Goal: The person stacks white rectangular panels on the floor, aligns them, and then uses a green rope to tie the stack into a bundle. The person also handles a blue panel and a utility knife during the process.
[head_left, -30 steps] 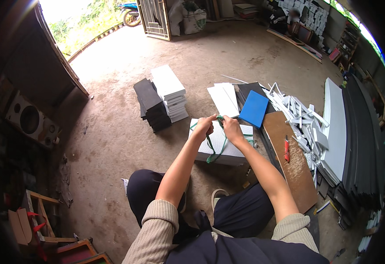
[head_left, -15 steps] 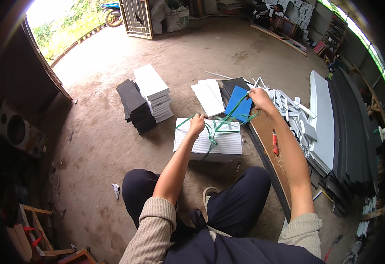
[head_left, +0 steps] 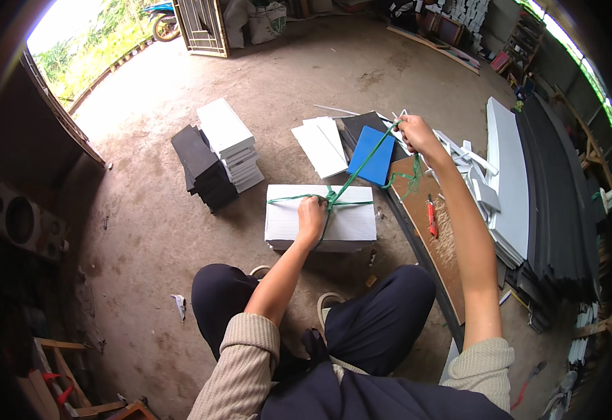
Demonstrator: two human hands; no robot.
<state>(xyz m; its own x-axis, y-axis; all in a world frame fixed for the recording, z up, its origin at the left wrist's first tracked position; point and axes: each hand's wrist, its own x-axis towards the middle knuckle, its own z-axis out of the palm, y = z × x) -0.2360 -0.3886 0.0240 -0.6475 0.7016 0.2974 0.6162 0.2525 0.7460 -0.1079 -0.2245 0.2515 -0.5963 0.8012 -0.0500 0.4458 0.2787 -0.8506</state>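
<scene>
A bundle of white ribbed sheets (head_left: 348,222) lies on the floor before my knees. Green plastic twine (head_left: 357,169) crosses its top both ways and meets near the middle. My left hand (head_left: 311,215) is closed at that crossing, its fingers pressed down on the twine against the bundle. Up and to the right, my right hand (head_left: 416,133) grips the twine and holds it in a taut slanting line. Loose twine ends (head_left: 411,178) dangle below the right hand.
Left of the bundle stand a black stack (head_left: 204,171) and a white stack (head_left: 225,129). White sheets (head_left: 320,147), a blue panel (head_left: 372,155) and white offcuts lie beyond it. A red cutter (head_left: 432,216) rests on a brown board (head_left: 425,241); long black sheets (head_left: 554,196) fill the right.
My left hand has moved from the twine above the bundle down onto its middle. My right hand has lifted away, pulling the once-loose twine straight. The view has shifted slightly.
</scene>
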